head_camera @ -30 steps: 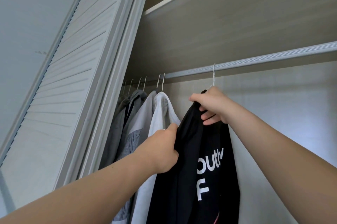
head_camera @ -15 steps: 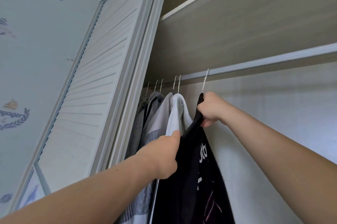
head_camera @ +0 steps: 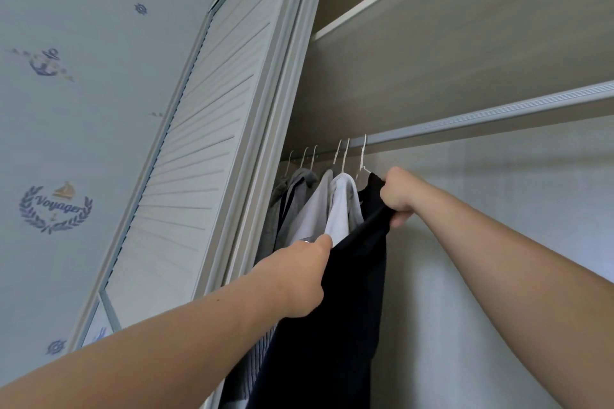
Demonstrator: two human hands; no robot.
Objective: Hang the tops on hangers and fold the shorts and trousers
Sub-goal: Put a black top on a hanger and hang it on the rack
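A black top [head_camera: 349, 302] hangs on a white wire hanger [head_camera: 363, 159] whose hook is over the wardrobe rail [head_camera: 481, 116]. My right hand [head_camera: 398, 199] grips the top's right shoulder just under the hook. My left hand [head_camera: 299, 275] grips the top's left shoulder lower down, and the cloth is pulled taut between the two hands. The top hangs edge-on, so its print is hidden. To its left hang a white shirt [head_camera: 342, 209], a light grey shirt [head_camera: 312, 209] and a darker grey top [head_camera: 292, 192] on several white hangers.
A white louvred sliding door [head_camera: 199, 159] stands to the left of the hanging clothes. A shelf [head_camera: 432, 26] sits just above the rail. The rail runs bare to the right of the black top, in front of the pale back wall [head_camera: 498, 242]. Patterned wallpaper [head_camera: 66, 109] covers the far left.
The black top and its hanger have slid left along the rail, up against the white shirt. The top has turned edge-on, hiding its white lettering. Both hands kept their hold.
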